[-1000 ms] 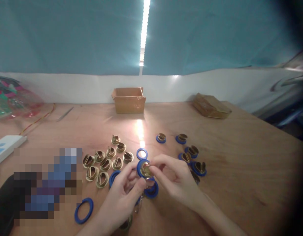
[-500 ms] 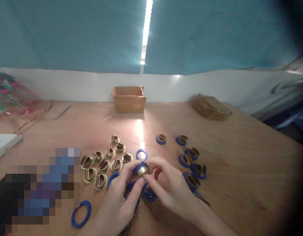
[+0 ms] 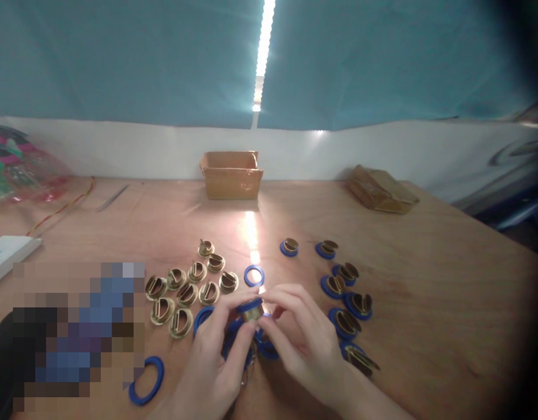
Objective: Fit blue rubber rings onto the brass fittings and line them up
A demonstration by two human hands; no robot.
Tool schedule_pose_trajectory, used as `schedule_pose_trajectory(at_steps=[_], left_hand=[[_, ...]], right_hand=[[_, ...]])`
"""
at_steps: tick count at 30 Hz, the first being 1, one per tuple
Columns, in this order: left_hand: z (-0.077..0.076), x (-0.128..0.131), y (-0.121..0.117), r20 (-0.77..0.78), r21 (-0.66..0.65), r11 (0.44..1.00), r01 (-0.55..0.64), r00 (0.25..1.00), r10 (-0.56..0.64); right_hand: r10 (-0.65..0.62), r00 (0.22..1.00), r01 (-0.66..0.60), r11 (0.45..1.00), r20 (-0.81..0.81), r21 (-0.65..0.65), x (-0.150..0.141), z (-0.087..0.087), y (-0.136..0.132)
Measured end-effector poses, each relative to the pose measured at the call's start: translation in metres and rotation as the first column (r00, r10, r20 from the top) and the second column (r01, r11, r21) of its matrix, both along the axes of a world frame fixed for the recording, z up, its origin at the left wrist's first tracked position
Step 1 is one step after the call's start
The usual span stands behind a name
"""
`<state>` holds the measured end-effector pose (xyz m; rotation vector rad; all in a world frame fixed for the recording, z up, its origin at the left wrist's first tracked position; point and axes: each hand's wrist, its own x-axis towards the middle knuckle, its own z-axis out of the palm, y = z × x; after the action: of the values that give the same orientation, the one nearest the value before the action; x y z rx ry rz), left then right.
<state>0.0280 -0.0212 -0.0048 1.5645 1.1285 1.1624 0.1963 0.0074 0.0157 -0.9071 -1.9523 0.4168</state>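
Observation:
Between my two hands I hold a small round brass fitting (image 3: 252, 314) with a blue ring (image 3: 248, 304) around its rim. My left hand (image 3: 220, 344) grips it from the left with thumb and fingers. From the right, my right hand (image 3: 301, 338) pinches the same piece. Under my hands lie several blue rings (image 3: 269, 349), partly hidden. Left of them are several bare brass fittings (image 3: 187, 294) without rings. To the right sit several brass fittings with blue rings (image 3: 344, 322). A single blue ring (image 3: 254, 276) lies just beyond my fingers.
An open cardboard box (image 3: 232, 185) stands at the back against the white wall. A brown package (image 3: 381, 189) is at the back right. At left are a white power strip (image 3: 13, 256), tweezers (image 3: 113, 198), plastic bags (image 3: 21, 169) and another blue ring (image 3: 160, 382).
The brass fitting has been turned over, from its open face showing to its side showing, with the blue ring uppermost. Both my hands have closed in around it.

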Motion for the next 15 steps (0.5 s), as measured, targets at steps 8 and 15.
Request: schedule_pose_trajectory(at_steps=[8,15], left_hand=[[0.003,-0.002,-0.001,0.018,-0.003,1.0,0.002,1.0,-0.002],[0.012,-0.004,0.001,-0.135,0.099,0.995,0.002,0.991,0.012]], right_hand=[[-0.04,0.999,0.041,0.998,-0.036,0.047,-0.004,0.001,-0.007],[-0.029,0.998,0.029,1.0,-0.055,-0.001,-0.008,0.001,-0.007]])
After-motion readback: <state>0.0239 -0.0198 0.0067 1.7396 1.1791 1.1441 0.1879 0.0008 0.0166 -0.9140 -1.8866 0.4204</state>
